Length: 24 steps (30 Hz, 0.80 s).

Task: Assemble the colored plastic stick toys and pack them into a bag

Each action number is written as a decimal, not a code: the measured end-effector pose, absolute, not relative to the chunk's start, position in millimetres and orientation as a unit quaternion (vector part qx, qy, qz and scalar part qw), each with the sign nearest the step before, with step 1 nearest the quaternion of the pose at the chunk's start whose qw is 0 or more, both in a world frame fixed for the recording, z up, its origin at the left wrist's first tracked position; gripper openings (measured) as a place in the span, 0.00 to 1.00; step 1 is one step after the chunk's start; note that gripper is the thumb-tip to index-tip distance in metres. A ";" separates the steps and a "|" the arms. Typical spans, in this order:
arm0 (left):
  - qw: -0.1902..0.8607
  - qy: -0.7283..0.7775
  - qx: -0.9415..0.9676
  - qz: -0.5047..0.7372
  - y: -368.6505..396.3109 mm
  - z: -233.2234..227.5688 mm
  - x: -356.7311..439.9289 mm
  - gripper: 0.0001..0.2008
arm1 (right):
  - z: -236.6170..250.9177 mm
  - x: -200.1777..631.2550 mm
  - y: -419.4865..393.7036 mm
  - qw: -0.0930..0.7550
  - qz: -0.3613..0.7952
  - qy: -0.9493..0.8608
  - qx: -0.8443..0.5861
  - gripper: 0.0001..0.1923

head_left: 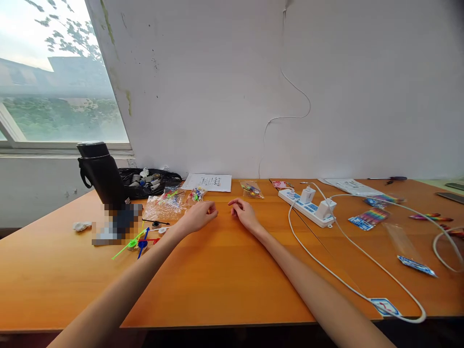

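Packets of thin clear film with small coloured pieces inside are the things nearest the person's hands: the left packet lies just beyond the left hand, and the right packet lies a little beyond the right hand. Both look light and soft, likely slippery and crinkly, so a pinch at a loose edge of the film should suit them better than a squeeze on the contents. Both hands hang over the tabletop with fingers bent inward, the two apart from each other; nothing shows in either, and how far the fingers close cannot be told. Near the left forearm sit a green piece, a blue piece and a red piece, with slim bars that seem stiff but easily snapped; their round middles look the safer hold. Farther left are a black bottle and, behind it, a black bag of odds and ends; printed paper lies by the wall. Rightward come a white power strip with chargers, looping white cable and a rainbow-coloured packet.
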<state>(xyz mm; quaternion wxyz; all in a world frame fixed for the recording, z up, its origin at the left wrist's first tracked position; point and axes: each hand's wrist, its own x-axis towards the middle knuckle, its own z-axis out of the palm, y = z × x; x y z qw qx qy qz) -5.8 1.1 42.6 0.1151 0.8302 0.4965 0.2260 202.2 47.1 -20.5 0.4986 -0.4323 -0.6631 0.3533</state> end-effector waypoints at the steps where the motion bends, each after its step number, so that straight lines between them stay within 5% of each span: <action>1: 0.128 0.502 0.827 0.217 9.4 34.2 2.3 0.09 | -21.2 207.0 50.2 0.500 0.341 -0.656 -0.450 0.12; 8: 0.099 0.476 0.832 0.269 15.5 -14.3 17.6 0.06 | -25.1 217.2 60.0 0.495 0.371 -0.624 -0.478 0.13; 24: 0.182 0.431 0.825 0.317 17.5 -10.2 13.0 0.06 | -20.4 217.8 54.8 0.491 0.405 -0.613 -0.468 0.12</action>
